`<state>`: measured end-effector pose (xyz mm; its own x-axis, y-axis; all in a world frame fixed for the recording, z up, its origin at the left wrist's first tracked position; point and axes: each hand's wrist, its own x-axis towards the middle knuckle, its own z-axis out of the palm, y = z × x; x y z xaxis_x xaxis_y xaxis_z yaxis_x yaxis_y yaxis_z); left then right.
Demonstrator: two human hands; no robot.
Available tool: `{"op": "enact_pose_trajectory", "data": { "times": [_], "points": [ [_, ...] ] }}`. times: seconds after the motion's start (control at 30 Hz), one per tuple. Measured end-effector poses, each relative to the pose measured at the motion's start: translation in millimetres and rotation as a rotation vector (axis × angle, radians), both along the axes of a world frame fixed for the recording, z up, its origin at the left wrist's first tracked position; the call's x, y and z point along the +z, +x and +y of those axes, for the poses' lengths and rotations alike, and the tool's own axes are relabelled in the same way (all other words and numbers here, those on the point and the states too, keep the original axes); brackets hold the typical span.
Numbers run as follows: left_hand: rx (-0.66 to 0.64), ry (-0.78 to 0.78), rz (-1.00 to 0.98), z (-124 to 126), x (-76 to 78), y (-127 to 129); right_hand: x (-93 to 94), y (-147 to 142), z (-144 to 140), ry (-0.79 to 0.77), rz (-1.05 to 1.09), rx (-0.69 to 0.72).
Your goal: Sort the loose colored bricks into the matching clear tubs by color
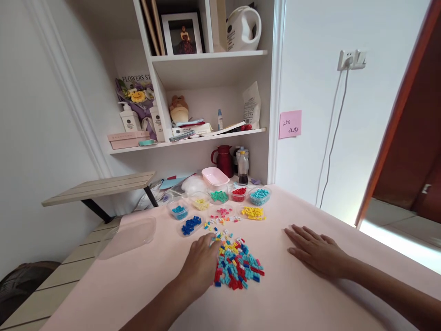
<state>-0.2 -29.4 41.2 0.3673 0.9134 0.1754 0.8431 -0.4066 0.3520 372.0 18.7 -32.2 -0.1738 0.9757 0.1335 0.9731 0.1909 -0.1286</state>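
Observation:
A loose pile of small mixed-colour plastic building bricks [237,264] lies on the pink tabletop [275,294]. My left hand [200,262] is at the pile's left edge, its fingers curled in and the fingertips turned towards the bricks; what they pinch, if anything, is hidden. Flat on the table to the right of the pile rests my right hand [313,250], fingers stretched out and holding nothing. Just beyond the pile are a tub of dark blue bricks [191,225], a group of pink bricks [222,213] and some yellow bricks [253,212].
Further back stand clear tubs of light blue bricks [260,196], red bricks [239,193] and green bricks [219,196]. A pink basin [215,176], a dark red jug [224,161] and a bottle [243,168] are behind them. At left lies a clear plastic lid [129,236].

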Motion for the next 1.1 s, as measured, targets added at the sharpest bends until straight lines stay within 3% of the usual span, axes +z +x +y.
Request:
{"op": "enact_pose_trajectory", "data": {
  "times": [0.13, 0.23, 0.3, 0.43, 0.6, 0.77, 1.0, 1.1],
  "points": [
    [0.148, 0.111, -0.149, 31, -10.8, -3, 45.0, -27, 17, -0.042, 0.125, 0.047],
    [0.197, 0.1, -0.185, 44, -26.6, 0, 70.7, -72, 27, 0.013, 0.288, 0.23],
    [0.227, 0.085, -0.192, 43, -37.4, 1, 77.9, -108, 31, 0.038, 0.335, 0.312],
    [0.216, 0.094, -0.187, 37, -48.2, 4, 73.9, -164, 44, 0.044, 0.271, 0.274],
    [0.219, 0.094, -0.178, 37, -45.6, 5, 55.3, -193, 71, 0.024, 0.141, 0.182],
    [0.242, 0.109, -0.199, 40, -47.1, 8, 38.8, -197, 83, 0.025, 0.118, 0.185],
    [0.254, 0.111, -0.232, 43, -49.2, 9, 34.3, -178, 82, 0.027, 0.537, 0.254],
    [0.246, 0.101, -0.242, 43, -46.5, 8, 36.4, -172, 81, 0.041, 0.553, 0.224]
  ]
}}
